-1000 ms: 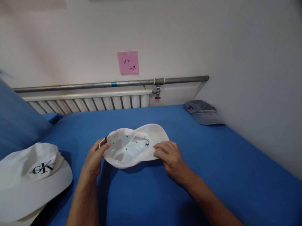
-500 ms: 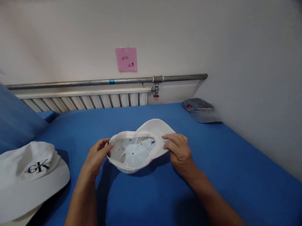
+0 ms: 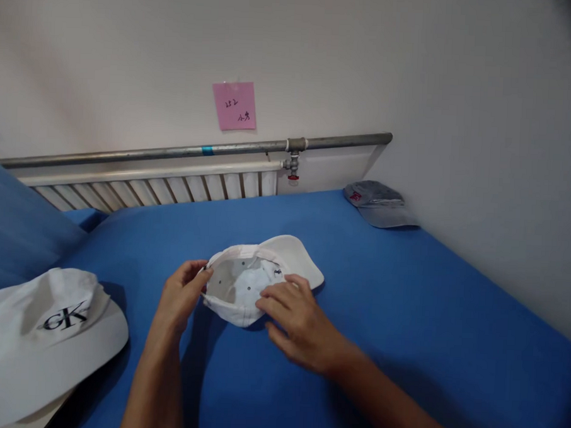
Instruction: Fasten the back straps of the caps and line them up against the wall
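Observation:
A white baseball cap [image 3: 230, 290] is upside down over the blue sheet, its inside facing up and its brim pointing right and away from me. My left hand [image 3: 180, 291] pinches the cap's back edge between thumb and fingers. My right hand [image 3: 295, 318] is over the cap's near right side, where crown and brim meet. Its fingers are spread and slightly bent, and no grip on the fabric shows; whether the fingertips touch the cap I cannot tell.
A blue sheet [image 3: 432, 321] covers the surface. At left sits a large white cap [image 3: 68, 312] with black letters; a grey cap [image 3: 383, 205] lies by the right wall. Behind are a radiator [image 3: 173, 190], a metal pipe [image 3: 150, 154] and a pink note [image 3: 234, 106].
My right hand has let go of the brim and moved left to the crown's near side. The brim sits slightly lower. My left hand keeps its hold on the back edge.

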`<state>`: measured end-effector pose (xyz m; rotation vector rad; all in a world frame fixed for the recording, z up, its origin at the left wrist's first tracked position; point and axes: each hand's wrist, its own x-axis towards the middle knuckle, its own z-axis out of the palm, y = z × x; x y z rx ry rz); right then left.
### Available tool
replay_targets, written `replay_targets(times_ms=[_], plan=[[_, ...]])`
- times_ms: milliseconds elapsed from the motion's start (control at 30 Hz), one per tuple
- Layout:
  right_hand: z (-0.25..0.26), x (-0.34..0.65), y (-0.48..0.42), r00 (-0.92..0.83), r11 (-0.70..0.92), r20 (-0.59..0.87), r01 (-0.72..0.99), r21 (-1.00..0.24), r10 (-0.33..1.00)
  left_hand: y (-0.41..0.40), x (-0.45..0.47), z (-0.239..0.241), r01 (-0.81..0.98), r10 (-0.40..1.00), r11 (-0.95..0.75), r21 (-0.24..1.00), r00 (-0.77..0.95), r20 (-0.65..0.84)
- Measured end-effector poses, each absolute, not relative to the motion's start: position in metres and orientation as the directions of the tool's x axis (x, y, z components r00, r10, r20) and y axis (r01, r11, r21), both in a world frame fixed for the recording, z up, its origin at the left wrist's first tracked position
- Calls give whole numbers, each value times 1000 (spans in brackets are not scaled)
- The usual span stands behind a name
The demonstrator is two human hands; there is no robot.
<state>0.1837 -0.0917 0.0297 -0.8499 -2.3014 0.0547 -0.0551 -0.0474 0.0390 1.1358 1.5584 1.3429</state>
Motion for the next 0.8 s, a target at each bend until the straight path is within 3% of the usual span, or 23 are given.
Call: replay_targets(times_ms=[233,467,667,800], plan=[[14,167,-97,-554,785,583,557,-271,594,-46,-55,40,97,935,23,995,-356,13],[35,185,-95,-487,805,666,501,-318,566,-50,-50,44,135,926,-86,987,-355,129],[53,210,-91,-530,833,644,387,-395,551,-53,-46,47,210,947,-180,961,-226,227],[54,212,-91,-599,832,580,357,-424,552,-54,-43,47,243,980,-111,964,-136,147]])
